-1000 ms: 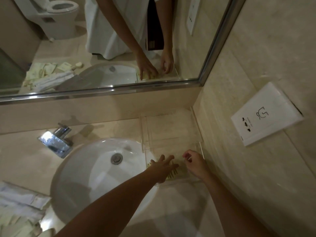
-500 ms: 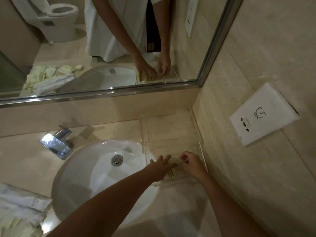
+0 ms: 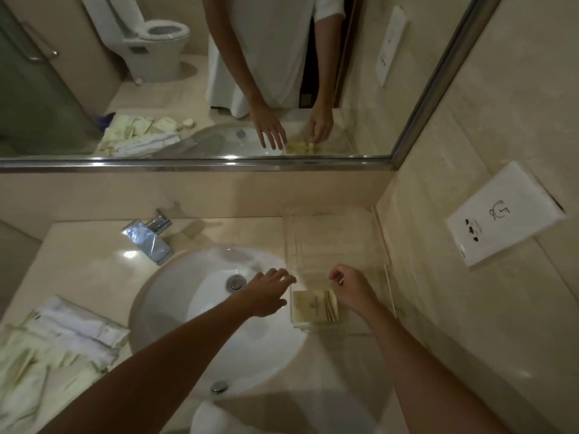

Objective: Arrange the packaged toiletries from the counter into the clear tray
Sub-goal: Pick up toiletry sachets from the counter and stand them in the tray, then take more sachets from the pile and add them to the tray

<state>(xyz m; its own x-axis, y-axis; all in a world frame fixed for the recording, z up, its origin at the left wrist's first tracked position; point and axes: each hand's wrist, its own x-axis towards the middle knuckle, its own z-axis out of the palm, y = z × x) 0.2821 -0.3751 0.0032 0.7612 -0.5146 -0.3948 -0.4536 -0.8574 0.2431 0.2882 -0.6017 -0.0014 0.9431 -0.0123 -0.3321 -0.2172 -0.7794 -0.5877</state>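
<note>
The clear tray stands on the counter in the right corner, against the wall. One pale yellow-green packet lies flat in its nearest compartment. My left hand hovers just left of the tray over the basin's edge, fingers spread, holding nothing. My right hand is over the tray at the packet's right edge, fingers curled, thumb and forefinger pinched with nothing visible between them. A heap of packaged toiletries, white and pale green, lies on the counter at the far left.
A white basin fills the counter's middle, with a chrome faucet behind it. A mirror spans the back wall. A white socket panel is on the right wall, close to the tray.
My left hand has drawn back to the left off the packet, which now shows in full in the tray. My right hand has barely moved.
</note>
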